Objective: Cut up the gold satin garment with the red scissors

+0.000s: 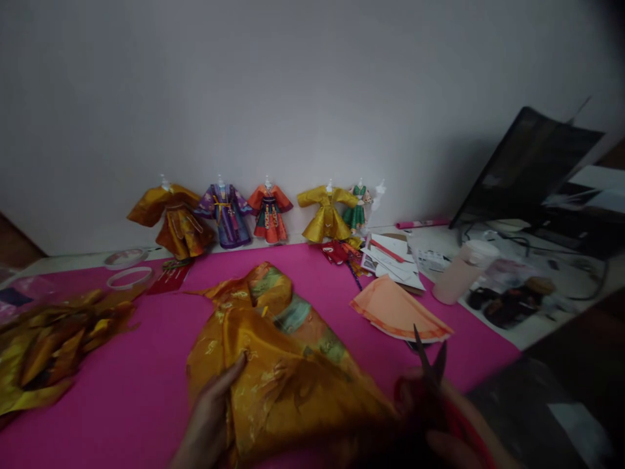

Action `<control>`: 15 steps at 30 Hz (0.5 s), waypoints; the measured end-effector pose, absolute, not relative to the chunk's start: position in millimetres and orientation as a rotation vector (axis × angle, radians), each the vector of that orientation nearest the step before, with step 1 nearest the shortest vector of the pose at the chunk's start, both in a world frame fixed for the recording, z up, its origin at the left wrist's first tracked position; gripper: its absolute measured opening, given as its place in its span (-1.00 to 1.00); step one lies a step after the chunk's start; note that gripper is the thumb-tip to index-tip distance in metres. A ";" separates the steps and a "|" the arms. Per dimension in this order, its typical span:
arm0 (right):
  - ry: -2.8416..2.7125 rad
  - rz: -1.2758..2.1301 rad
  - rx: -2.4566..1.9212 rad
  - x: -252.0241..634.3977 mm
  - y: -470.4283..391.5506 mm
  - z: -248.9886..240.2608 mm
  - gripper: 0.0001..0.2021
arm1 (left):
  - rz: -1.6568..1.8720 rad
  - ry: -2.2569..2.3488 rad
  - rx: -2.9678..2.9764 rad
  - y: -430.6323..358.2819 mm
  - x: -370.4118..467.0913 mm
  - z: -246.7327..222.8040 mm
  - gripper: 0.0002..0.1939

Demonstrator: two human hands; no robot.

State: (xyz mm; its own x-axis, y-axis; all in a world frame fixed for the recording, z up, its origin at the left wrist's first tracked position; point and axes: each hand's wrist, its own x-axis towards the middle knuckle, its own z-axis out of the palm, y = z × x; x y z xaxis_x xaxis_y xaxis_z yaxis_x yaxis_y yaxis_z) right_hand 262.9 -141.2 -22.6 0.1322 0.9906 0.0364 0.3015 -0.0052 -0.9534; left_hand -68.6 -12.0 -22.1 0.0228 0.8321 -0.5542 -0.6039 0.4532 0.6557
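A smooth, bright pink mat (122, 404) covers most of the table. On it, in front of the person, lies the golden cloth (288, 384), shiny and satin-like, bunched into soft folds with small pale motifs and green-and-orange patterned patches toward the far side. To the left spreads a loose heap of scraps (58, 345), thin, crumpled strips in gold, yellow and brown.

The left hand (215, 404) is closed on the near left part of the golden cloth: its thumb presses on top, the fingers mostly hidden by the fabric. The right hand (471, 410), blurred and dark, is wrapped around the red handles of the scissors (431, 374); the metal blades point away from the person and stand parted in a narrow V, just right of the cloth. Whether this hand also touches the fabric is too dark to tell.

Beyond the scissors rests a flat, fan-shaped peach piece (393, 306) with an orange band along its curved edge. Along the wall stand little dresses (271, 215) on white forms, some satiny, some patterned.
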 end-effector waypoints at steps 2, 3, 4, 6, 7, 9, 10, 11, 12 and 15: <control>-1.390 0.864 -1.525 260.6 -131.8 -22.9 -0.49 | 1.149 1.070 0.254 -11.9 -69.8 -20.6 -0.70; -1.416 0.823 -1.543 257.1 -126.3 -22.8 -0.55 | 1.156 1.068 0.245 -11.8 -70.0 -19.6 -0.69; -1.438 0.801 -1.570 252.8 -121.0 -22.9 -0.62 | 1.160 1.070 0.233 -11.7 -70.0 -18.5 -0.69; -1.445 0.784 -1.601 244.1 -112.1 -23.8 -0.66 | 1.162 1.088 0.216 -11.4 -69.0 -15.9 -0.69; -1.444 0.801 -1.616 240.6 -109.1 -24.7 -0.64 | 1.163 1.100 0.213 -11.2 -68.0 -14.5 -0.69; -1.444 0.848 -1.641 235.8 -105.4 -26.5 -0.57 | 1.164 1.122 0.209 -10.8 -66.0 -11.9 -0.66; -1.444 0.858 -1.652 234.4 -104.4 -27.3 -0.55 | 1.166 1.127 0.209 -10.7 -65.3 -11.0 -0.64; -1.445 0.856 -1.659 233.3 -103.5 -28.1 -0.55 | 1.168 1.130 0.207 -10.6 -64.8 -10.5 -0.63; -1.447 0.845 -1.664 232.5 -102.6 -29.2 -0.56 | 1.167 1.132 0.206 -10.6 -64.7 -10.6 -0.63; -1.440 0.839 -1.642 230.5 -99.5 -34.8 -0.60 | 1.144 1.108 0.211 -10.6 -66.0 -13.2 -0.62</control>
